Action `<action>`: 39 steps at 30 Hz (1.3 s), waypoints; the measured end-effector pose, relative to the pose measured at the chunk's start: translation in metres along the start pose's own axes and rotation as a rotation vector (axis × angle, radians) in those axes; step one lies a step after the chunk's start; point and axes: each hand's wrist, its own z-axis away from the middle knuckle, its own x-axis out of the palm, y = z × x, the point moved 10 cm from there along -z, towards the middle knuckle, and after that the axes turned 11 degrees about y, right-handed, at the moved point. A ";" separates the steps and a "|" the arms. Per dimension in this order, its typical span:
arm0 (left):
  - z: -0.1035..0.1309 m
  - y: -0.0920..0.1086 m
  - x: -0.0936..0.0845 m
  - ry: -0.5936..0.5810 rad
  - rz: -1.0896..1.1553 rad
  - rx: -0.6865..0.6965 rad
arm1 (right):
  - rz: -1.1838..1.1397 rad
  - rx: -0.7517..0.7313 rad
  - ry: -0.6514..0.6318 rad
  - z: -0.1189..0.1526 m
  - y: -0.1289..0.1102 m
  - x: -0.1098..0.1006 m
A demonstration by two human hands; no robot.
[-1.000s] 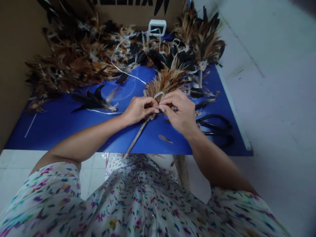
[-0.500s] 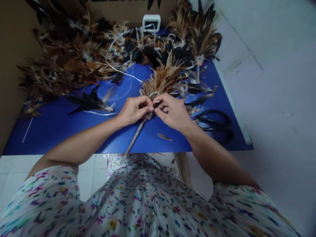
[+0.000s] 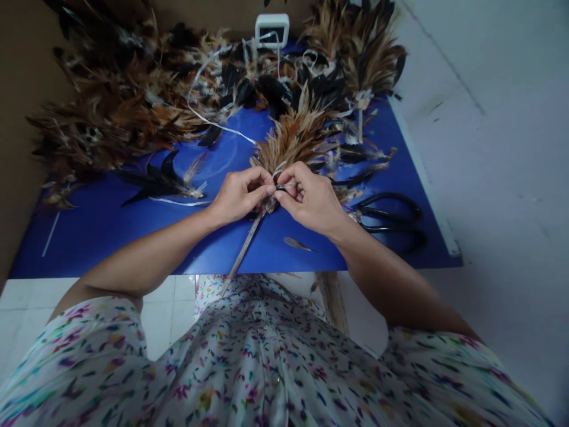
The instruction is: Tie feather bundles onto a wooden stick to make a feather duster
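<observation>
A bundle of brown and tan feathers (image 3: 296,133) lies at the middle of the blue table, with a thin stick (image 3: 242,252) running from its base past the front edge. My left hand (image 3: 242,193) pinches a white ribbon (image 3: 279,169) at the base of the bundle. Close against it, my right hand (image 3: 309,193) has its fingers closed on the same ribbon, right of the stick. A long white strip (image 3: 222,126) curves from the bundle to the back. The exact place where the fingertips meet is partly hidden.
Black-handled scissors (image 3: 389,216) lie at the right of the blue table (image 3: 111,237). Piles of brown feathers (image 3: 120,118) cover the back left. More feathers (image 3: 368,53) stand at the back right, and a white square-framed object (image 3: 272,31) is at the back.
The ribbon between my fingertips has changed shape, with a loop drawn narrower and more upright. Both hands stay at the bundle's base. The whole view has shifted slightly.
</observation>
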 end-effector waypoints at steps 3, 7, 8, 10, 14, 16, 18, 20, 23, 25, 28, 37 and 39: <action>0.001 0.001 0.001 -0.008 0.019 -0.003 | 0.011 0.008 -0.003 0.000 -0.001 -0.001; 0.003 0.002 0.002 -0.016 0.012 -0.009 | 0.034 -0.001 0.010 0.000 0.001 -0.002; 0.003 0.003 0.002 -0.012 0.014 -0.012 | 0.039 -0.011 0.013 0.000 0.000 -0.003; 0.003 0.003 0.002 0.010 0.020 -0.024 | 0.043 -0.041 0.021 0.000 -0.002 -0.003; 0.003 0.002 -0.002 0.074 0.023 -0.059 | 0.056 -0.064 0.037 0.000 -0.005 -0.004; 0.003 0.001 -0.003 0.085 0.024 -0.082 | 0.057 -0.047 0.029 0.000 -0.004 -0.004; 0.003 -0.002 -0.003 0.081 0.028 -0.109 | 0.042 -0.018 0.013 0.000 -0.001 -0.003; 0.004 -0.003 -0.002 0.070 0.037 -0.129 | 0.031 0.012 0.001 0.000 0.002 -0.002; 0.003 -0.002 0.000 0.055 0.059 -0.134 | 0.038 0.041 -0.015 0.000 0.003 -0.003; 0.003 -0.001 0.001 0.047 0.076 -0.140 | 0.041 0.055 -0.029 0.000 0.003 -0.003; 0.004 -0.001 0.003 0.045 0.109 -0.168 | 0.043 0.055 -0.046 0.001 0.001 -0.002; 0.008 0.000 -0.003 0.170 0.012 -0.160 | 0.113 0.009 -0.049 0.001 -0.005 0.000; 0.009 0.010 -0.006 0.196 -0.100 -0.059 | 0.123 0.036 -0.054 0.001 -0.004 0.000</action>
